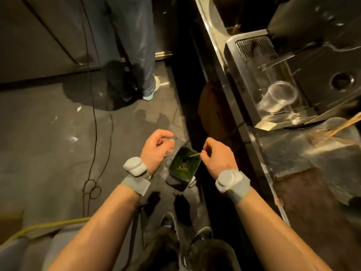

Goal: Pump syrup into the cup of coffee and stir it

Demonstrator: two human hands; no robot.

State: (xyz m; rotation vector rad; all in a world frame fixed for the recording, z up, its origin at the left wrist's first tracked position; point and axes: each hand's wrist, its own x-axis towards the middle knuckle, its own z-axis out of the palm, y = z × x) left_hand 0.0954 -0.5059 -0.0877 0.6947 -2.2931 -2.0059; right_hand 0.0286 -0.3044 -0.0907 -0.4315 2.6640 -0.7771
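Far left: black cable trailing down across the grey floor and looping near the left forearm. Behind it, legs of a standing person in jeans, pale shoe on the floor.

Centre left: left hand, grey band with a white sensor at the wrist, held over the floor; fingers loosely curled, grasping nothing, just beside the bin.

Centre: small dark bin on the floor below both hands, greenish inside, with scraps at the bottom.

Right of centre: right hand, same kind of wrist band, poised over the bin's rim; fingers pinched on a thin wooden stir stick, its free end pointing left over the bin's opening.

Right: metal desk running up the frame, well apart from the hands. Near its back, a clear plastic cup on a drip tray beside a dark machine; whether it holds coffee cannot be told. At the right edge, a blurred cup with a wooden stick leaning out.
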